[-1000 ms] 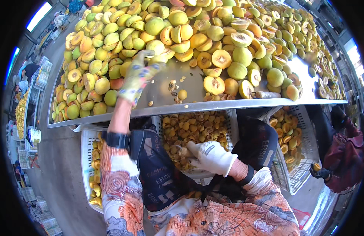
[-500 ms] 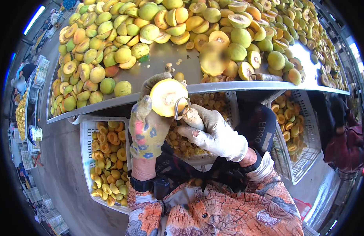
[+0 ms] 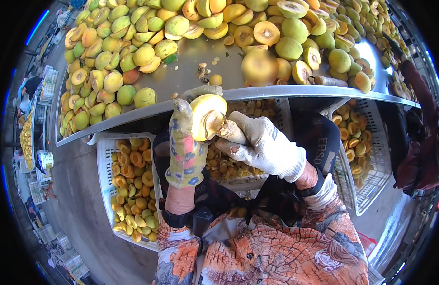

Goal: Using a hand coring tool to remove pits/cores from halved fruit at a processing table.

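My left hand, in a floral glove, grips a halved yellow fruit just below the steel table's front edge. My right hand, in a white glove with a torn thumb, is closed on a short, thick-handled pitting tool, whose curved metal end is sunk into the fruit's centre. Above them, halved and whole fruits are heaped on the steel table. Beneath my hands, a middle crate holds small yellow-brown pieces, partly hidden by my hands.
White crates of hollowed halves stand at left and right, beside my legs. Another handled tool lies at the table's edge. A co-worker's maroon sleeve reaches onto the table at far right. More workstations line the far left.
My left hand came down from the pile holding a fruit half; my right hand rose to it with the tool, whose metal end has since sunk deeper. The co-worker's arm moved up onto the table.
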Available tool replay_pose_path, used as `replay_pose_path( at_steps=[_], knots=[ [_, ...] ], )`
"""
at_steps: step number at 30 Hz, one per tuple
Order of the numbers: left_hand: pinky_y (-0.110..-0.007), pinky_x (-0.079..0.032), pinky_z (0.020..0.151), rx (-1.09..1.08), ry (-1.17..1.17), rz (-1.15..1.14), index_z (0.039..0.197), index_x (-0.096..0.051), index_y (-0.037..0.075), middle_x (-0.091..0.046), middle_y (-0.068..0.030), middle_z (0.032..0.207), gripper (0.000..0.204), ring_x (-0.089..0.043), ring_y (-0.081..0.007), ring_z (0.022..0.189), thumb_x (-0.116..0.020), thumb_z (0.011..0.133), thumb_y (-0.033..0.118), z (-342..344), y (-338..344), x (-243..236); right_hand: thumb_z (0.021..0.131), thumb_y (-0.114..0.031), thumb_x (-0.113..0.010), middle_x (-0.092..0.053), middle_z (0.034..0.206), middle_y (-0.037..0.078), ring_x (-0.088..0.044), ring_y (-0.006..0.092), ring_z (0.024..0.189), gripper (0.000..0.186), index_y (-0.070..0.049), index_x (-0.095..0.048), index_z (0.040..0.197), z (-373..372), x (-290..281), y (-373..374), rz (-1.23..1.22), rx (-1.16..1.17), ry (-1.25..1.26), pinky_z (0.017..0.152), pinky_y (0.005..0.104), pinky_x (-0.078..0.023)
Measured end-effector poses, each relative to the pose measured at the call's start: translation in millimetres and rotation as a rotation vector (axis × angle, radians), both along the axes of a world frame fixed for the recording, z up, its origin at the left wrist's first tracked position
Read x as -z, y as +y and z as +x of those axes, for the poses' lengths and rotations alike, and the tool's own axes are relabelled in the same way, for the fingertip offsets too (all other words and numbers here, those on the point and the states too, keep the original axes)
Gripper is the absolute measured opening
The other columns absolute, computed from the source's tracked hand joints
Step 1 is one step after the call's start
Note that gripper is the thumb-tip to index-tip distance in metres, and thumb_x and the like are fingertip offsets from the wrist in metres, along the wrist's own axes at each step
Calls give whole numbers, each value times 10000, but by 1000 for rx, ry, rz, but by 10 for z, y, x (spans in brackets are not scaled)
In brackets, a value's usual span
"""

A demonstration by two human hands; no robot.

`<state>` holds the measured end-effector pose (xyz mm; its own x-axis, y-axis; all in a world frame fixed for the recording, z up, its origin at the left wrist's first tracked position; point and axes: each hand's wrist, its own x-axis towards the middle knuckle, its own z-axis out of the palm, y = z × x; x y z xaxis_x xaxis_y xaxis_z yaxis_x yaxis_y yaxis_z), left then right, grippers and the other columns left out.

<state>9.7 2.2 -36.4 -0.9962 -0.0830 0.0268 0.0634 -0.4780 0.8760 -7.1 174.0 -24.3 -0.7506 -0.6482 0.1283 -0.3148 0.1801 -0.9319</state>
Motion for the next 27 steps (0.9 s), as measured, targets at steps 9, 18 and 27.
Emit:
replay_pose_path(
  at_steps=[9,18,27],
  knots=[
    [-340,-493,919,5,14,27,1154,-560,19,-637,-122,1078,507,-621,-206,1010,-449,982,483,38,103,37,879,-221,-653,-617,821,227,-612,414,784,286,-18,-542,1047,-9,72,-8,-52,-40,-44,669,411,-483],
    [-321,-501,900,-155,27,-468,1144,-586,11,-649,-117,1071,450,-635,-185,982,-469,983,415,151,88,59,824,-203,-687,-628,870,237,-605,429,858,361,-14,-511,1077,-87,156,19,195,-83,62,706,455,-481],
    [-326,-475,913,103,-104,-717,1188,-574,9,-614,-112,1122,324,-593,-205,1028,-492,957,221,78,-344,338,843,-203,-667,-623,876,231,-595,429,883,306,-8,-523,1030,-58,348,5,251,-132,35,733,457,-469]
  ],
)
